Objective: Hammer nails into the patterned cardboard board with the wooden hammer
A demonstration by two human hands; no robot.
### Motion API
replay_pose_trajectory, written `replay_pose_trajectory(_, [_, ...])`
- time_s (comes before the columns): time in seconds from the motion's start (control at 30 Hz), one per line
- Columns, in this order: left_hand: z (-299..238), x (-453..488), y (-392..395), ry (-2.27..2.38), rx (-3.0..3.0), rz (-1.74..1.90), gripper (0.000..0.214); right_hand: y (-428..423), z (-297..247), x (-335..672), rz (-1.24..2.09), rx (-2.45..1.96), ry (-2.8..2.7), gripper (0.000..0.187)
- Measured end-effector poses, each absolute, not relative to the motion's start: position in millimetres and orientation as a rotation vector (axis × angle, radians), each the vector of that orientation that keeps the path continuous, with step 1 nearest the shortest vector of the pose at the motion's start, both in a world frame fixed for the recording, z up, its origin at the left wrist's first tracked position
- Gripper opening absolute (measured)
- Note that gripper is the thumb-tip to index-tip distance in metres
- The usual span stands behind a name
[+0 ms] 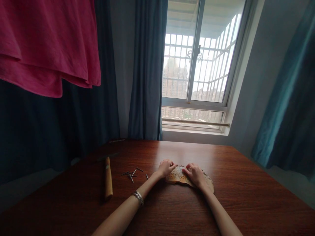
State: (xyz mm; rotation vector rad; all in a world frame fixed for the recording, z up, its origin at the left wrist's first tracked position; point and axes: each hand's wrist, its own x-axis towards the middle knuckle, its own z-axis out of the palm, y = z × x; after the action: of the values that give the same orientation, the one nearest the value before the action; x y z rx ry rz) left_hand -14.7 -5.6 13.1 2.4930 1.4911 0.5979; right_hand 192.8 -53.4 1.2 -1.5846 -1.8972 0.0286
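Observation:
A flat tan slab with an uneven edge (180, 178) lies on the table, its surface marked with a dotted pattern. Short dark strokes like nails line its far right edge. My left hand (167, 167) is at the slab's far left edge, fingers curled onto it. My right hand (196, 174) lies across the slab's right half, with thumb and fingertips drawn together over the pattern. What sits between those fingertips is too small to tell. Left of my hands, several loose nails (132, 174) are scattered on the wood.
A hammer with a wooden handle (108, 180) lies on the left of the brown table (182, 213), its dark head pointing away. Beyond the table are blue curtains (147, 82) and a barred window (194, 65). A pink cloth (51, 42) hangs at upper left.

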Motion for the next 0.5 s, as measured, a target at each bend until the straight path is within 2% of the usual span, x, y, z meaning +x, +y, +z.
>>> replay_pose_trajectory(0.03, [15.2,-18.0,-6.0,1.409,2.503,0.583,0.052,-52.1,2.8,193.0,0.052,-1.573,-1.894,0.028])
replay_pose_trajectory(0.13, [22.2,-27.6,-9.8,1.128,2.582,0.513,0.089,-48.8,9.4,199.7,0.122,-1.518,-1.926,0.033])
replay_pose_trajectory(0.23, [25.9,-33.4,-14.4,0.976,2.611,0.384,0.110,-49.7,14.0,215.2,0.273,-1.475,-1.958,0.053])
replay_pose_trajectory(0.33, [23.9,-34.9,-17.2,0.961,2.602,0.348,0.113,-54.9,12.6,232.0,0.446,-1.485,-1.972,0.070])
replay_pose_trajectory(0.5, [17.5,-35.4,-19.5,1.026,2.601,0.442,0.106,-62.2,5.0,242.4,0.465,-1.658,-2.069,0.090])
